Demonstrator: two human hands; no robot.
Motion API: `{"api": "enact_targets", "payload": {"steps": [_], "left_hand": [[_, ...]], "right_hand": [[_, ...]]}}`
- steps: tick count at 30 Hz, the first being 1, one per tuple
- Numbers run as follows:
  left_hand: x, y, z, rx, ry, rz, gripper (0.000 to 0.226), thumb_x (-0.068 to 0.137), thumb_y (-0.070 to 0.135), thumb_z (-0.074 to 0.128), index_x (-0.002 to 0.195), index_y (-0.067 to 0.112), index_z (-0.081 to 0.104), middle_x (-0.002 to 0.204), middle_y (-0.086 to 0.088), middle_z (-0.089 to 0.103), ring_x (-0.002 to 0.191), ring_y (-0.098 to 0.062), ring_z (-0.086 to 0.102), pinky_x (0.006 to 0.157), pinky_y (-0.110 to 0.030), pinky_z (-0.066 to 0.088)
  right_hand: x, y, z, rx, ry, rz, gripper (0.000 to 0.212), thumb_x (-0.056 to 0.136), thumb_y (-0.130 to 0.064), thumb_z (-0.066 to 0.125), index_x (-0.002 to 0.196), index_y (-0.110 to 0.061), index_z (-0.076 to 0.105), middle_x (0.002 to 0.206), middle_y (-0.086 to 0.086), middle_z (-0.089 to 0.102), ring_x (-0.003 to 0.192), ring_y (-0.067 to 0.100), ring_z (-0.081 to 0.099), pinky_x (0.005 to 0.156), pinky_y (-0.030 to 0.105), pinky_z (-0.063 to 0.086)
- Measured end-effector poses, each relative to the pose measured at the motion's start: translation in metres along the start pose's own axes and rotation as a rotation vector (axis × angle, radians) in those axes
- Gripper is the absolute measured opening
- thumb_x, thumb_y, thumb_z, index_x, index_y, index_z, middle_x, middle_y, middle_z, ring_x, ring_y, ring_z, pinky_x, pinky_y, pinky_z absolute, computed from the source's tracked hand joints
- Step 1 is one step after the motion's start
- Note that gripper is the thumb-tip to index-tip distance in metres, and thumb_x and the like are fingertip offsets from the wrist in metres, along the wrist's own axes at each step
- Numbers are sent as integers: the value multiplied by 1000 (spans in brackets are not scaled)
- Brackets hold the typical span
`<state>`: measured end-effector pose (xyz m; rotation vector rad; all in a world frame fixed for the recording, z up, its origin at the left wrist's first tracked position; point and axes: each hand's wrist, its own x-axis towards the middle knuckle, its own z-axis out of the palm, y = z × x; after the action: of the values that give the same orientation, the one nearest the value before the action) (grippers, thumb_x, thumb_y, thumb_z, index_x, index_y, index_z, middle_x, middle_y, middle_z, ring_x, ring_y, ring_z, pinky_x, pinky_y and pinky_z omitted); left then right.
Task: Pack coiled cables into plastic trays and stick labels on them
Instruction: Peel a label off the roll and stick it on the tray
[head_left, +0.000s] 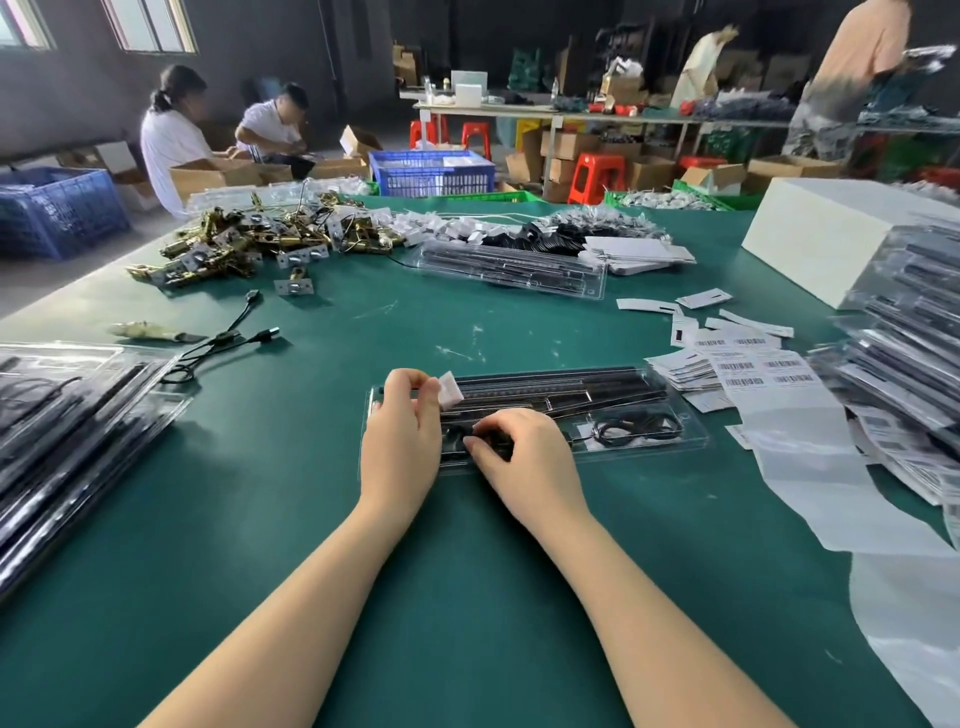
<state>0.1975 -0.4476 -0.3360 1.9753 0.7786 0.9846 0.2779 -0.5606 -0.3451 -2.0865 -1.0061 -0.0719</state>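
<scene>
right hand (519, 457) hiding cable in tray (675, 447), left hand (402, 431) pinching label (450, 391)

Table surface (467, 545): dark green, with scattered pale scuff marks. Tray (691, 441) in front of the worker: clear plastic, contents black, including a black coiled cable (631, 423). Small packet (450, 391) pinched by the left hand (402, 431): white. Label sheets (763, 371): white with black barcode stripes. Backing strip (821, 488): pale grey-white. Hardware pile (249, 244): brass-gold with silver plates. Loose cable (228, 338): black. Box (826, 234): white. Crates (434, 171): blue. Stools (597, 176): red. Seated workers' shirts (171, 150): white.
</scene>
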Motion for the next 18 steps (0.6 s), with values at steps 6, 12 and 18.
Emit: {"api": "enact_targets", "payload": {"steps": [6, 12, 18], "left_hand": [[-4, 4, 6, 231, 168, 428, 14, 96, 14, 53, 89, 3, 56, 56, 2, 54, 56, -34, 56, 104, -46, 41], [-3, 4, 10, 408, 290, 699, 4, 84, 4, 62, 81, 6, 63, 49, 6, 56, 41, -19, 51, 102, -38, 40], [-4, 3, 10, 474, 297, 834, 19, 92, 11, 53, 79, 8, 67, 69, 3, 69, 71, -15, 70, 101, -41, 43]], "right_hand": [[-6, -14, -3, 331, 201, 126, 22, 90, -39, 65, 79, -21, 71, 75, -12, 67, 77, 5, 59, 71, 26, 47], [0, -29, -8, 784, 273, 356, 22, 80, -42, 75, 69, -24, 71, 66, -12, 71, 62, -4, 63, 57, 6, 43], [5, -27, -9, 957, 252, 449, 22, 79, -32, 78, 78, -11, 76, 74, -3, 75, 66, 0, 65, 61, 9, 47]]}}
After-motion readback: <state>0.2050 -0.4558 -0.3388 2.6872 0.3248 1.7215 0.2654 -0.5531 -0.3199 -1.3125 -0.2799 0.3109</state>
